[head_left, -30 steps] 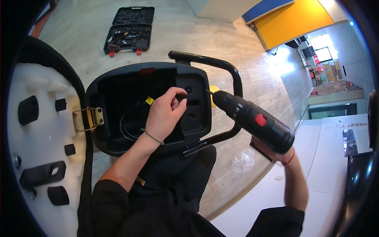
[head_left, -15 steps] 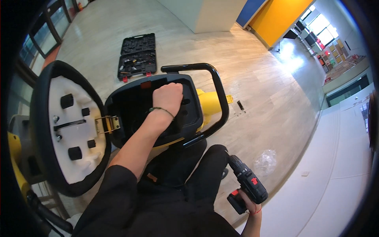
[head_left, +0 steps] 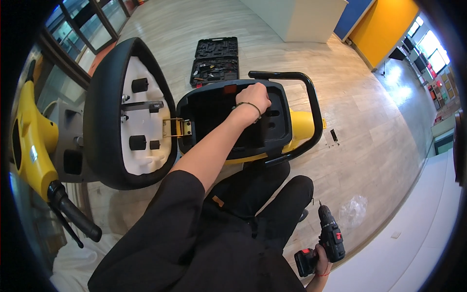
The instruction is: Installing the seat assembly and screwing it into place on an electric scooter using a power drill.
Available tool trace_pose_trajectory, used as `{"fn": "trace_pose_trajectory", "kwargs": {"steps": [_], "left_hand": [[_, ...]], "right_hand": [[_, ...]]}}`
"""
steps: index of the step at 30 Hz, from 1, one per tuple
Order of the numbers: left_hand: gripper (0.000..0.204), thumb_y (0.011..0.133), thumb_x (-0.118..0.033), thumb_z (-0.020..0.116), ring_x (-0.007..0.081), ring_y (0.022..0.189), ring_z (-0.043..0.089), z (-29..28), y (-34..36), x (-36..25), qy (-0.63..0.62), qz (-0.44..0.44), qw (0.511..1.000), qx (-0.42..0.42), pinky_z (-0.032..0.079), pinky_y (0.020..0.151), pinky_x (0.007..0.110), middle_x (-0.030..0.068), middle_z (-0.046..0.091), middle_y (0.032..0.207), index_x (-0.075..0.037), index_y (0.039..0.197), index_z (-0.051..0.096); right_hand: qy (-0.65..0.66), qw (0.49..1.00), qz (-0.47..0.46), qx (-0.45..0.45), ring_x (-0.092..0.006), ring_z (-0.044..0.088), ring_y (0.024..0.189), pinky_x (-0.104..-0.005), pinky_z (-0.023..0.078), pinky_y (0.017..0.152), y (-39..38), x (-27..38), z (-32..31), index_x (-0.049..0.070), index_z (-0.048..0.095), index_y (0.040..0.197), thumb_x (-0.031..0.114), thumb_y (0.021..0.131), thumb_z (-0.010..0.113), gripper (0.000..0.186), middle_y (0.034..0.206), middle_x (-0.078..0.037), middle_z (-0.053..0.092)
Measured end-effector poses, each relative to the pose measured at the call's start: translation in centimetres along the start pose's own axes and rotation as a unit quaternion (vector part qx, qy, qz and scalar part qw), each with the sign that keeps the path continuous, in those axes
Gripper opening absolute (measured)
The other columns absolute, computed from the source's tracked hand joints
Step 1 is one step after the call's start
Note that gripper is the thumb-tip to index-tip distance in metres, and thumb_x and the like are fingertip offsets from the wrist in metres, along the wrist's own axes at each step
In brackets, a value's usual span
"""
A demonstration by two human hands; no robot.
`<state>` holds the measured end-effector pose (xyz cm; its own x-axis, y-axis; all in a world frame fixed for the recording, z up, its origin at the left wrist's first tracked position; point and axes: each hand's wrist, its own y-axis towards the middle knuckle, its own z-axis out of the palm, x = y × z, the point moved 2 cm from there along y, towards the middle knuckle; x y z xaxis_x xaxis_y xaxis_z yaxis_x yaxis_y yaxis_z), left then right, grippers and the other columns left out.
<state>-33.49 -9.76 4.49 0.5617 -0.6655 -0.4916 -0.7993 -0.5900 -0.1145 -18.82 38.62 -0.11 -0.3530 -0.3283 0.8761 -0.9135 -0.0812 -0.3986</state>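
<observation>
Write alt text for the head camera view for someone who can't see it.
A person's left hand grips the rear rim of a yellow scooter's open under-seat compartment, its seat flipped up. The right hand holds a black and red cordless drill low beside their knee. An open tool case lies on the wooden floor beyond.

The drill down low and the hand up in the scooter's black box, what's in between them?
In the head view, the person's own legs in black trousers lie between the drill in the right hand and the left hand in the storage box.
</observation>
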Motion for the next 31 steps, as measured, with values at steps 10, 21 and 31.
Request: {"fn": "trace_pose_trajectory", "kwargs": {"steps": [10,21,31], "left_hand": [[0.017,0.072,-0.018,0.068,0.0267,0.081,0.066,0.9,0.6,2.0,-0.135,-0.009,0.991,-0.004,0.051,0.075,0.036,0.0140,0.068,0.085,-0.006,0.084,0.072],[0.020,0.075,-0.016,0.069,0.0178,0.071,0.064,1.7,0.6,3.0,-0.252,0.082,0.964,-0.019,0.049,0.070,0.028,0.0114,0.068,0.078,0.001,0.086,0.070],[0.025,0.083,-0.018,0.067,0.0065,0.068,0.053,3.1,-0.8,5.6,-0.714,-0.040,0.689,0.119,0.042,0.053,0.020,-0.0002,0.063,0.087,-0.003,0.104,0.064]], "right_hand": [[0.013,1.000,0.000,-0.017,-0.0102,0.046,0.054,-0.0231,0.037,0.051,-1.7,-0.6,-0.9,-0.002,0.056,0.109,0.012,0.077,0.057,0.035,0.068,-0.002,0.050],[0.087,0.994,0.056,-0.046,-0.0099,0.045,0.054,-0.0230,0.037,0.051,-3.6,-0.9,-1.1,-0.002,0.054,0.109,0.010,0.075,0.059,0.037,0.070,-0.002,0.050],[0.106,0.991,0.061,-0.046,-0.0107,0.049,0.055,-0.0235,0.040,0.051,-5.1,-2.2,-1.7,-0.002,0.054,0.110,0.011,0.074,0.059,0.038,0.069,-0.003,0.050]]}}
